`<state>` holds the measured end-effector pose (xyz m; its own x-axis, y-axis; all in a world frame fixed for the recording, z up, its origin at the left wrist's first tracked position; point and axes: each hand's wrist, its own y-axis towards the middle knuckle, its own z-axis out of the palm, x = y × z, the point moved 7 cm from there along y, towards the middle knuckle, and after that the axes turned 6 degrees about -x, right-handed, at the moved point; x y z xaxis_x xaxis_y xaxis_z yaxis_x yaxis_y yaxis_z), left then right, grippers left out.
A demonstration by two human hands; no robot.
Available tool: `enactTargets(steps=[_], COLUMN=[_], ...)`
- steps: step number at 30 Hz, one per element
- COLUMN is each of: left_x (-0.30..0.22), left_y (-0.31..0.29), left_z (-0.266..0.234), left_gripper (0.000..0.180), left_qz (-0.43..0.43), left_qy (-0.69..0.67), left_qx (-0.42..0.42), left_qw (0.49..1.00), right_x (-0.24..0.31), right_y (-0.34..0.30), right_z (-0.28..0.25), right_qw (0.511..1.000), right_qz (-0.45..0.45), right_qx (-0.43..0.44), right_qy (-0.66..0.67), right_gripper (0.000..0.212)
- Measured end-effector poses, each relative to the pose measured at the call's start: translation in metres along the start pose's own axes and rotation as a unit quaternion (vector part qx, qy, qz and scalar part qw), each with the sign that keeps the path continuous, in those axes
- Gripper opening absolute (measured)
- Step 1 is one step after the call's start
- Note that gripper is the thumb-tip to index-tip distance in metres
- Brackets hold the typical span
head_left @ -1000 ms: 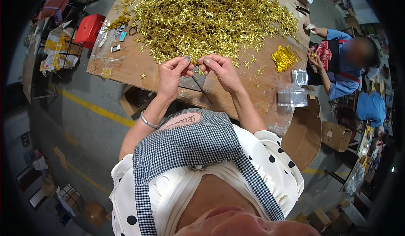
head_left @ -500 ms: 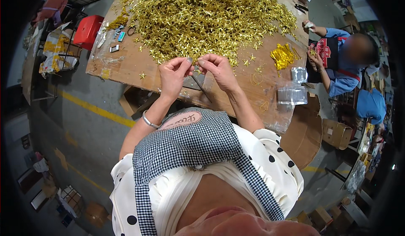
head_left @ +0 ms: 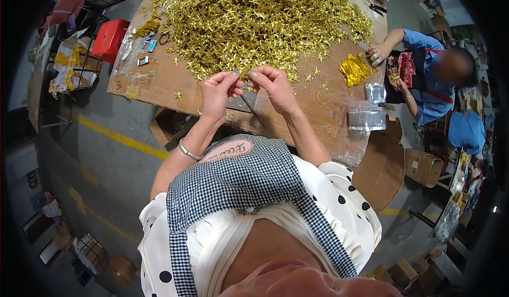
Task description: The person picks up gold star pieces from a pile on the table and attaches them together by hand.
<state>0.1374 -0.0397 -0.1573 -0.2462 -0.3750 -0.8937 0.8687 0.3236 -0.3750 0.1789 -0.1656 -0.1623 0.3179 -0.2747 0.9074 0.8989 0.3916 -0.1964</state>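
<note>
Close together at the near edge of a big pile of small gold stars [head_left: 260, 26], my two hands are both closed in a pinch. My left hand [head_left: 217, 93] has thumb and forefinger pressed together, their tips turned to the other hand. My right hand [head_left: 274, 89] pinches a short gap away. Something tiny and gold seems to lie between the fingertips, too small to tell from the stars behind. Below the hands, a thin dark rod [head_left: 249, 106] slants toward the table's front edge. One loose star [head_left: 178, 95] lies left of my left hand.
Gold ties [head_left: 355, 70] and clear plastic boxes [head_left: 367, 119] lie on the wooden table [head_left: 299, 119] at right. A co-worker in blue [head_left: 429, 79] sits beyond them. Scissors [head_left: 164, 38] and a small teal box [head_left: 151, 46] are at left, near a red stool [head_left: 110, 40].
My hands stay nearly in place, with only slight finger movement. The co-worker's upper hand has reached over the table edge toward the gold ties.
</note>
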Motion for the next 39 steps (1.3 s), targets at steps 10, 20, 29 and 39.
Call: enactTargets(steps=[10,20,29,39], left_x=[0.0,0.003,0.004,0.01], left_y=[-0.003,0.0,0.008,0.015], left_z=[0.005,0.009,0.006,0.009], left_gripper=[0.013,0.013,0.013,0.014], left_qz=[0.032,0.047,0.028,0.029], left_qy=[-0.03,-0.016,-0.025,0.004], left_qx=[0.016,0.02,0.001,0.011], left_qw=[0.999,0.999,0.999,1.0], right_x=[0.011,0.006,-0.001,-0.005], right_y=[-0.006,0.001,0.009,0.023], right_z=[-0.002,-0.005,-0.01,-0.007], right_qw=[1.0,1.0,0.999,0.998], right_qz=[-0.017,0.002,0.029,0.034], right_qx=[0.008,-0.005,0.041,0.044], right_qy=[-0.005,-0.003,0.019,-0.024], right_gripper=[0.013,0.014,0.016,0.013])
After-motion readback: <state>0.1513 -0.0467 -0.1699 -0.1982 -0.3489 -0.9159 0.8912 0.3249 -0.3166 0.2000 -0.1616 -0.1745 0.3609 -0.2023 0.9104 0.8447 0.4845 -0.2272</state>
